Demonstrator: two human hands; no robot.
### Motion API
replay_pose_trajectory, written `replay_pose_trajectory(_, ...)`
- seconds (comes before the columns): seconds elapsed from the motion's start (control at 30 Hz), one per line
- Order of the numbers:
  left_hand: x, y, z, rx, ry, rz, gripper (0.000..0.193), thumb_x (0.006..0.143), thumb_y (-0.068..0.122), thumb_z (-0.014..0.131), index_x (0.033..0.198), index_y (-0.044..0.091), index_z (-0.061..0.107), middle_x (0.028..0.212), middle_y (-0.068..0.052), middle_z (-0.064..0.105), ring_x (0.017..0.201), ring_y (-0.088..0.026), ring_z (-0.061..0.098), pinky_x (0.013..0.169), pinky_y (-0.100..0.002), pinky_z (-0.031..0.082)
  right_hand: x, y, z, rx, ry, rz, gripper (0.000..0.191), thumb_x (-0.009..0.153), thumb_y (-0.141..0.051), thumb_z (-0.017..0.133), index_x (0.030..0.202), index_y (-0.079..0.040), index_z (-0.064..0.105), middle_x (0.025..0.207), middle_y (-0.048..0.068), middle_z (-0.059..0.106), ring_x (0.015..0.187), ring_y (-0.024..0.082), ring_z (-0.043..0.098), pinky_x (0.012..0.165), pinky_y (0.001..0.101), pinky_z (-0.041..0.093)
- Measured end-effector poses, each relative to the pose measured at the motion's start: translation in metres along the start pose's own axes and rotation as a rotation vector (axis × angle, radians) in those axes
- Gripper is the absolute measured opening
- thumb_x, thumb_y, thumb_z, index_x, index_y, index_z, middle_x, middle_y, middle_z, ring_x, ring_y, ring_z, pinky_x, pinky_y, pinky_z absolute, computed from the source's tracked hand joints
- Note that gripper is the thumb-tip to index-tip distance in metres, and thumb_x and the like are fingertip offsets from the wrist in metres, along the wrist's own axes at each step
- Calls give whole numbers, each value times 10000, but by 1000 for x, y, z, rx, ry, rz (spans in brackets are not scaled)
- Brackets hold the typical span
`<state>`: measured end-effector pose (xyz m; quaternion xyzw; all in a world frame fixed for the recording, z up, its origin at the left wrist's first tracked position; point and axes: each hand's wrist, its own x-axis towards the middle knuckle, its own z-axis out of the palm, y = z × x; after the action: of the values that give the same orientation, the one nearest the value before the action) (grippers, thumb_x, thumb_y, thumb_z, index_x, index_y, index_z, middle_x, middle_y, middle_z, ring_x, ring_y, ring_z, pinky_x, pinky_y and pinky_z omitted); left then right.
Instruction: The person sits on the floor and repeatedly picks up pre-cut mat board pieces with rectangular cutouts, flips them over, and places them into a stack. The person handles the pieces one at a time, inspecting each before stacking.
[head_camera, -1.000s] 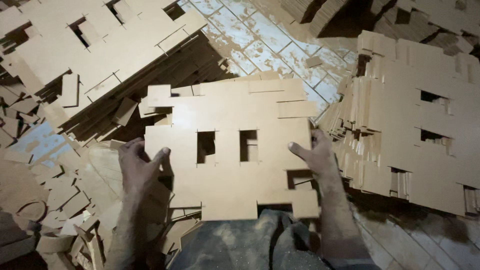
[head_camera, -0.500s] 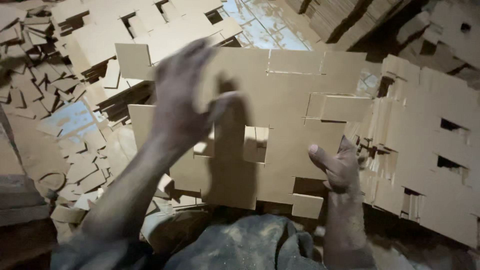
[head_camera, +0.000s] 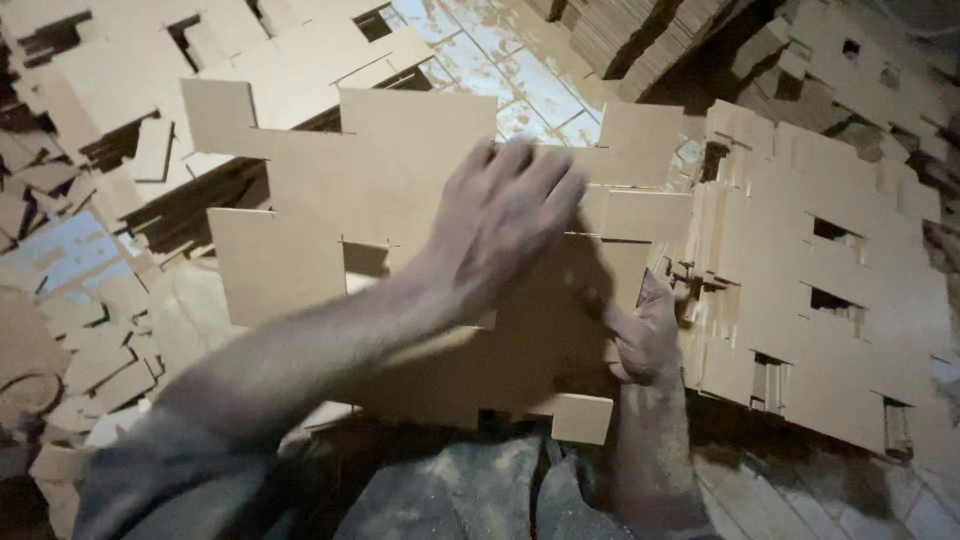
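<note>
A die-cut brown cardboard sheet (head_camera: 400, 170) with tabs and cut-out windows lies in front of me over my knees. My left hand (head_camera: 505, 215) reaches across it, palm down, fingers together on the sheet's right part. My right hand (head_camera: 645, 335) grips the sheet's right edge, thumb on top. The sheet's lower right tab (head_camera: 582, 418) sticks out below my right hand.
A thick stack of the same cut sheets (head_camera: 830, 290) stands at my right. More sheets and loose cardboard scraps (head_camera: 90, 340) pile at the left and far side. A tiled floor (head_camera: 500, 70) shows beyond the sheet. My trouser knees (head_camera: 480, 490) are at the bottom.
My left hand has left the sheet's left edge, lifted and swept across to its right part. The sheet has shifted closer and upward in view. My right hand has stayed on the right edge.
</note>
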<state>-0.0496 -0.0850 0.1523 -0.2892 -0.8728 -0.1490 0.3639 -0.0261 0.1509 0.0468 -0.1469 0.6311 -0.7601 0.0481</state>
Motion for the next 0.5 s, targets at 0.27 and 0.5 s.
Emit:
replay_pose_trajectory(0.27, -10, 12, 18, -125, -255, 105, 637, 933, 68, 655, 1537, 161, 475, 1319, -144, 565, 1171, -286, 516, 1023, -459, 441, 8, 7, 7, 263, 76, 52, 456, 842, 118, 678, 1285, 20, 635, 1247, 105, 716, 1132, 234, 693, 983, 397, 590)
replay_pose_trajectory(0.5, 83, 17, 47, 224, -422, 409, 526, 764, 170, 660, 1248, 346, 557, 1660, -28, 268, 1508, -257, 226, 1171, -584, 154, -1, -17, 24, -143, 319, 225, 529, 760, 40, 743, 1280, -33, 672, 1114, 78, 724, 987, 214, 702, 812, 383, 619)
